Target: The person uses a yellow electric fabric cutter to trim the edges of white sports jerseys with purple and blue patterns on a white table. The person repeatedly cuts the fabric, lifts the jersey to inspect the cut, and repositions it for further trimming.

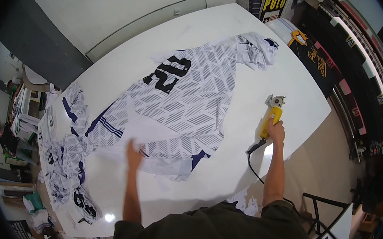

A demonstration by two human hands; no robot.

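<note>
My right hand is wrapped round the yellow body of an electric rotary cloth cutter, whose metal head points away from me on the right of the table. A black cord runs from its near end. My left hand, smeared by motion, is over the near left edge of a white patterned jersey fabric. Beside its fingers a thin white sheet lies across the fabric, also blurred; whether the fingers hold it cannot be made out. The fabric is spread at a slant, with black printed figures and purple trim.
The white table has rounded edges. Crumpled patterned fabric pieces are heaped along its left side. A black garment with yellow trim lies at the far right, next to a long machine. A black metal frame stands at the lower right.
</note>
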